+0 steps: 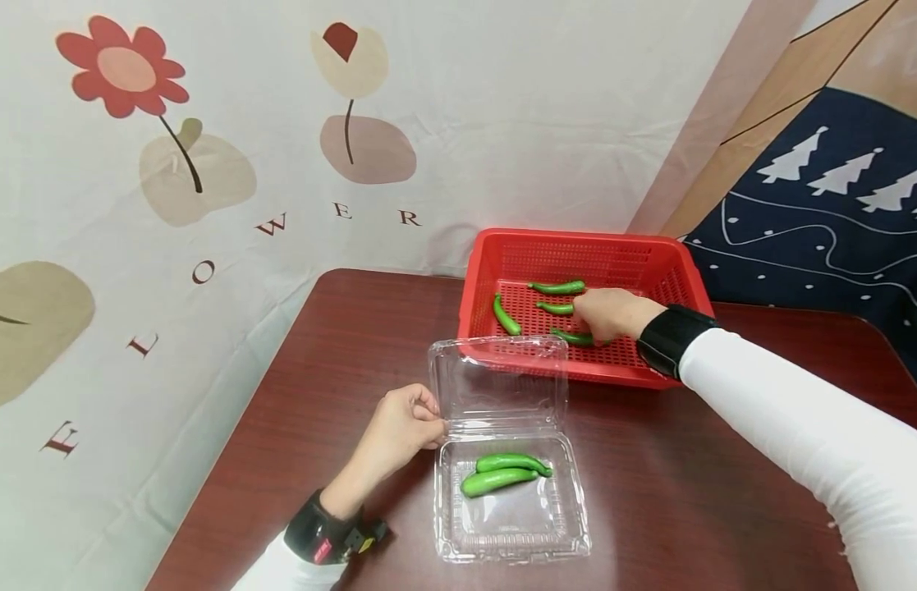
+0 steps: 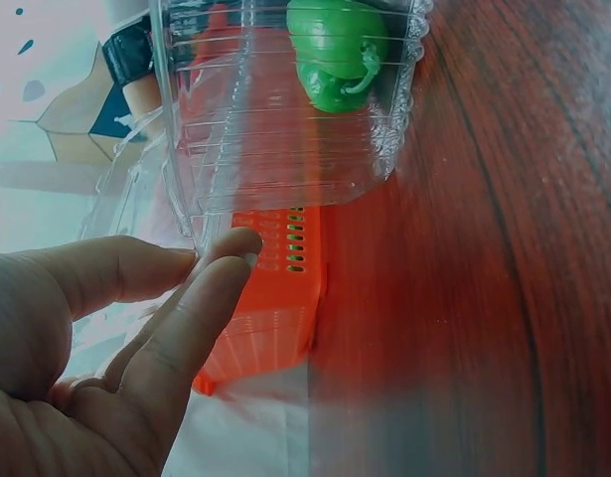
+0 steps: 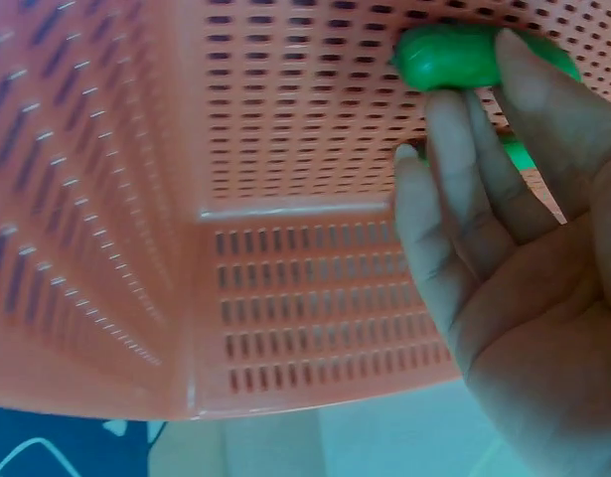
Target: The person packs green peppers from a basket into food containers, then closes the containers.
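Observation:
A clear plastic clamshell container [image 1: 511, 538] stands with its lid [image 1: 502, 386] raised, the lid overlapping the basket's front rim in the head view. Two green chili peppers [image 1: 502, 480] lie side by side in its base. My left hand [image 1: 406, 423] pinches the container's edge at the hinge corner between thumb and fingertips. Inside the red basket [image 1: 495, 242], my right hand [image 1: 609, 314] has its thumb and fingertips at a green chili pepper [image 3: 449, 57], pinching it near the basket floor. Other green peppers [image 1: 557, 288] lie around that hand.
A reddish-brown wooden table [image 1: 340, 328] bears both the container and the basket. Behind it hangs a pale cloth [image 1: 458, 123] printed with flowers and letters. A dark blue cloth [image 1: 835, 213] with white trees hangs at the right.

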{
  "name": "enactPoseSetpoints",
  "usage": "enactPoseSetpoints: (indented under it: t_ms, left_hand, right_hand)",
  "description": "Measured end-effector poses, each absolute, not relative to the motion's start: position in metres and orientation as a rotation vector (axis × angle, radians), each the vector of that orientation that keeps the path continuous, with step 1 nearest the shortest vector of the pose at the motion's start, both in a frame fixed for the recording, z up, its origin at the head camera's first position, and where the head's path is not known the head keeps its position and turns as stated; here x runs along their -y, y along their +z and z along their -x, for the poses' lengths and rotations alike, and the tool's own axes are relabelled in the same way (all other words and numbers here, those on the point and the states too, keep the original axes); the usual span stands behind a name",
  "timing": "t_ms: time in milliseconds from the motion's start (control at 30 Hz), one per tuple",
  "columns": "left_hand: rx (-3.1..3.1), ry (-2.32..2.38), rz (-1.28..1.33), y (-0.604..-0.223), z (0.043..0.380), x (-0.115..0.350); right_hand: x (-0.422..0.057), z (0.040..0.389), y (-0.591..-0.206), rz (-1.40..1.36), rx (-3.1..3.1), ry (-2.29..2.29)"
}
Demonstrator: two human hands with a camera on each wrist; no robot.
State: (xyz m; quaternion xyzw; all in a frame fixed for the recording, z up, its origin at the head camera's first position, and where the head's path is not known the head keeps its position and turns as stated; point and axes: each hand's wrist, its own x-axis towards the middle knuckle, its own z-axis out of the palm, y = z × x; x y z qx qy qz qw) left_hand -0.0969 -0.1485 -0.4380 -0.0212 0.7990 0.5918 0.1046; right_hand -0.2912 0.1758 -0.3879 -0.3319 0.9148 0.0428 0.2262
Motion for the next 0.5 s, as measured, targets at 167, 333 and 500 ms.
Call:
enactPoseSetpoints:
  t_ms: [167, 333, 500]
  left_hand:
    - [-2.302, 1.788, 0.064, -0.4370, 0.0967, 0.1489]
    - [-2.264, 1.824, 0.064, -0.4346, 0.0956, 0.1492]
    - [-2.270, 1.826, 0.055, -0.4342, 0.0955, 0.1488]
  right_hand:
    - [-0.1851, 0.2927, -0.3881, 0.825, -2.584, 0.077]
    - [-0.1806, 0.2957, -0.3874, 0.674, -2.624, 0.053]
    - [-0.1779, 0.2940, -0.3910, 0.545, -2.607, 0.054]
